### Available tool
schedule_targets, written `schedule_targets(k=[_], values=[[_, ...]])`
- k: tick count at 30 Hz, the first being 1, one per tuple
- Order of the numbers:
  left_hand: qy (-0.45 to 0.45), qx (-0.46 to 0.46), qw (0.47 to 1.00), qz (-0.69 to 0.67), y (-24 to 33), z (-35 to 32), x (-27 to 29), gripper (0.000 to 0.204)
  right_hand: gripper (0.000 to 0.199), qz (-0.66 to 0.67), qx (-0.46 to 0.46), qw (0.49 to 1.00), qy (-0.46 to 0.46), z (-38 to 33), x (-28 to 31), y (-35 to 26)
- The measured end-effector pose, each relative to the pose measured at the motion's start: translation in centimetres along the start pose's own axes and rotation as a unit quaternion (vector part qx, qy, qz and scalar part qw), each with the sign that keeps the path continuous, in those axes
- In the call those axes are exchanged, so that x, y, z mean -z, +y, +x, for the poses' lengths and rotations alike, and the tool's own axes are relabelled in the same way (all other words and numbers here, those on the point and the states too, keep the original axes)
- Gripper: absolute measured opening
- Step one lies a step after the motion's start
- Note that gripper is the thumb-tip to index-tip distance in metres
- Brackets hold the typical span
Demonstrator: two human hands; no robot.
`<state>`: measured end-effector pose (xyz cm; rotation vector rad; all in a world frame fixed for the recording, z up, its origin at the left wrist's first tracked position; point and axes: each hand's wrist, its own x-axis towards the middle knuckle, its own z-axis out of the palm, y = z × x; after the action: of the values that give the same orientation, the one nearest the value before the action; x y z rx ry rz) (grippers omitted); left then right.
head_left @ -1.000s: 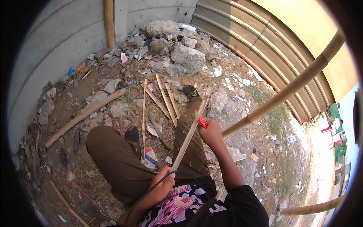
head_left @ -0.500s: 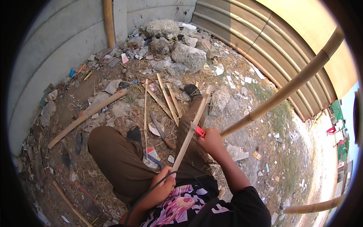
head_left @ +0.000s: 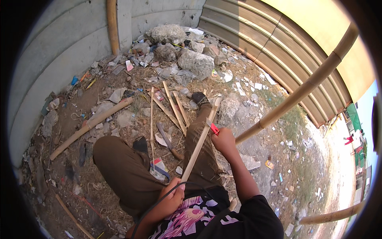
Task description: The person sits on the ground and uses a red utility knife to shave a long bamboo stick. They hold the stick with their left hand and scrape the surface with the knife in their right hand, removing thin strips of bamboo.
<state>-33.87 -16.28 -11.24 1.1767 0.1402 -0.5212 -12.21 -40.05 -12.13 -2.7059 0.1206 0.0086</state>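
1. The left hand [head_left: 172, 199] is closed around the near end of a long bamboo strip [head_left: 199, 143], close to the person's chest.
2. The right hand [head_left: 223, 140] is closed around a small knife with a red handle [head_left: 214, 128], its blade set against the strip about halfway along.
3. The strip runs from the left hand up over the right leg toward the dark shoe [head_left: 200, 98], its far end just beside a grey stone.
4. A dark cable [head_left: 159, 203] crosses over the left hand.
5. Several more split bamboo strips [head_left: 175, 109] lie on the ground between the knees, fanned apart on dry grass.
6. A chopping knife with a wooden handle [head_left: 168, 140] lies among them, near the left knee.
7. A thick bamboo pole [head_left: 302, 89] slants from behind the right hand up to the right.
8. A shorter bamboo piece [head_left: 89, 126] lies on the ground to the left, well apart from the hands.
9. Rubble stones [head_left: 195, 63] and litter are heaped by the wall.
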Motion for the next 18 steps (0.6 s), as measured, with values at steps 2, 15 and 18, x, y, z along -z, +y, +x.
schedule_targets(k=[2,15,18], values=[[-0.01,0.004,0.999,0.031,0.2,0.0,-0.2,0.009,0.035,0.022,-0.036,0.998,0.043,2.8,0.2,1.6],[0.014,0.071,0.994,-0.08,1.4,0.1,0.4,0.008,0.021,0.091,0.217,0.965,-0.119,-9.9,-3.5,-2.8],[-0.022,0.063,0.991,-0.114,2.0,-0.2,0.4,0.008,0.02,0.114,0.246,0.955,-0.119,-11.7,-3.4,-3.7]])
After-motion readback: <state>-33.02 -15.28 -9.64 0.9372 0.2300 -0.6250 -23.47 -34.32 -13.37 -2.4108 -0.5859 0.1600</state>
